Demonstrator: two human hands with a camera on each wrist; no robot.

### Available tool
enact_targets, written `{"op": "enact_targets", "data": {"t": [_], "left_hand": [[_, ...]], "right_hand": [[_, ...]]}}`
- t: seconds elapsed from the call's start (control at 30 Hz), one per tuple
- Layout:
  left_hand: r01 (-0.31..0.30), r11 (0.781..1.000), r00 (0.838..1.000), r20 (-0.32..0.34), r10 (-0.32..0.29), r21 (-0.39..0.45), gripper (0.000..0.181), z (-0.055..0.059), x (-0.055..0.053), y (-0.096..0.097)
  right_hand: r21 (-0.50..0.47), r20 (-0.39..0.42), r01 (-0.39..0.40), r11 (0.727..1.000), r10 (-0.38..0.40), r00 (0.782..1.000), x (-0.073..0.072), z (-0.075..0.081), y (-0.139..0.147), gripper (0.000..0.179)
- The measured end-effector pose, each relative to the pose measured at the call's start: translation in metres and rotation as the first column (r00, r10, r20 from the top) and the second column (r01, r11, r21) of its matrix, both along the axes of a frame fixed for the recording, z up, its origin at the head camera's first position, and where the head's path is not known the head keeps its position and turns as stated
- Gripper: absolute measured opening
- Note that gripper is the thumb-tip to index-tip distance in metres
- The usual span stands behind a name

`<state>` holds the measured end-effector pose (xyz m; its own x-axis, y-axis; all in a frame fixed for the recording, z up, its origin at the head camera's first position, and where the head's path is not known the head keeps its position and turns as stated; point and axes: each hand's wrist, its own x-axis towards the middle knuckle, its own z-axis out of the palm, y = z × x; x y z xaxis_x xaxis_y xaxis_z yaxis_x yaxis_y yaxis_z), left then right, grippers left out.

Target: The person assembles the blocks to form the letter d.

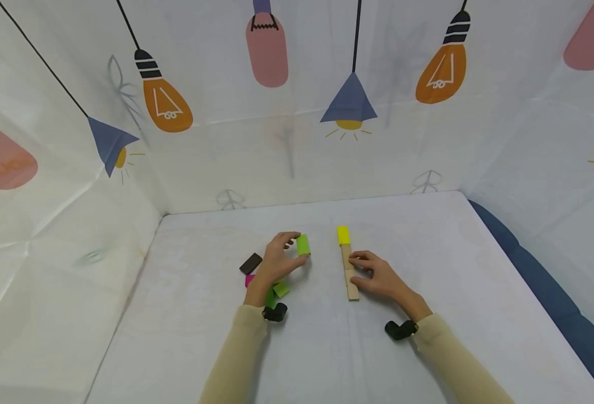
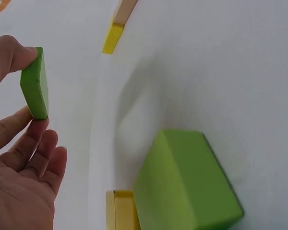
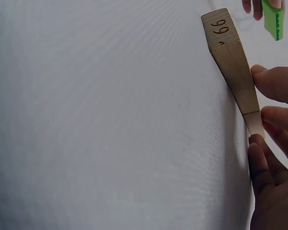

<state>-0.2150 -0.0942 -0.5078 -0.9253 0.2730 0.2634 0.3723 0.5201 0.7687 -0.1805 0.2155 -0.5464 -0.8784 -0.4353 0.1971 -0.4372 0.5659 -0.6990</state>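
Your left hand (image 1: 276, 259) pinches a light green block (image 1: 303, 244) by its two ends, thumb at the near one and fingers at the far one, and holds it raised over the worktop (image 1: 322, 348), between the loose blocks and the row. With so little of it covered, the block could swivel or drop if your pinch slackens or one end is knocked.

Your right hand (image 1: 381, 276) touches the right side of the row: two plain wooden blocks (image 1: 351, 284) in line, with a yellow block (image 1: 344, 235) at the far end. The fingertips overlap there, so I can't tell whether you grasp the row or merely rest against it. Uneven sideways pressure could skew it or part the joints, as the pieces look simply butted together.

Watch beneath your left wrist too. Green blocks (image 1: 280, 289) lie close to the wrist camera (image 1: 275, 312), with a pink block (image 1: 249, 279) and a dark brown block (image 1: 251, 263) nearby; a low sweep of that forearm could scatter them.
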Motion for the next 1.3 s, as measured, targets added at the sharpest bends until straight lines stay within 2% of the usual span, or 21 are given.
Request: {"op": "enact_targets", "data": {"t": [0.13,0.3,0.5,0.67,0.97,1.17,1.3], "left_hand": [[0.017,1.0,1.0,-0.011,-0.017,0.008,0.053,-0.003,-0.004,0.008],[0.024,0.999,1.0,0.014,-0.024,-0.029,0.054,-0.005,-0.009,0.017],[0.016,0.998,0.999,0.051,-0.013,-0.061,0.056,0.0,-0.019,0.02],[0.013,0.996,0.998,0.062,-0.008,-0.086,0.061,0.007,-0.033,0.026],[0.061,0.987,0.996,0.079,-0.05,-0.146,0.059,0.016,-0.064,0.043],[0.085,0.987,0.995,0.073,-0.075,-0.136,0.06,0.02,-0.079,0.055],[0.077,0.989,0.994,0.087,-0.066,-0.129,0.061,0.02,-0.086,0.064]], "right_hand": [[0.007,0.002,0.005,1.0,-0.005,1.0,0.0,0.001,0.0,0.05],[0.019,0.003,0.013,1.0,-0.013,1.0,0.0,0.0,-0.001,0.05],[0.019,-0.022,0.009,1.0,-0.009,1.0,0.001,-0.001,-0.002,0.049],[0.011,-0.011,0.01,1.0,-0.01,1.0,0.001,-0.001,-0.002,0.049],[0.018,-0.013,0.014,1.0,-0.014,1.0,-0.002,0.0,-0.002,0.048],[0.017,0.03,0.019,1.0,-0.02,0.999,-0.001,0.003,-0.002,0.051],[0.008,0.035,0.017,1.0,-0.017,0.999,-0.001,0.003,-0.002,0.051]]}}
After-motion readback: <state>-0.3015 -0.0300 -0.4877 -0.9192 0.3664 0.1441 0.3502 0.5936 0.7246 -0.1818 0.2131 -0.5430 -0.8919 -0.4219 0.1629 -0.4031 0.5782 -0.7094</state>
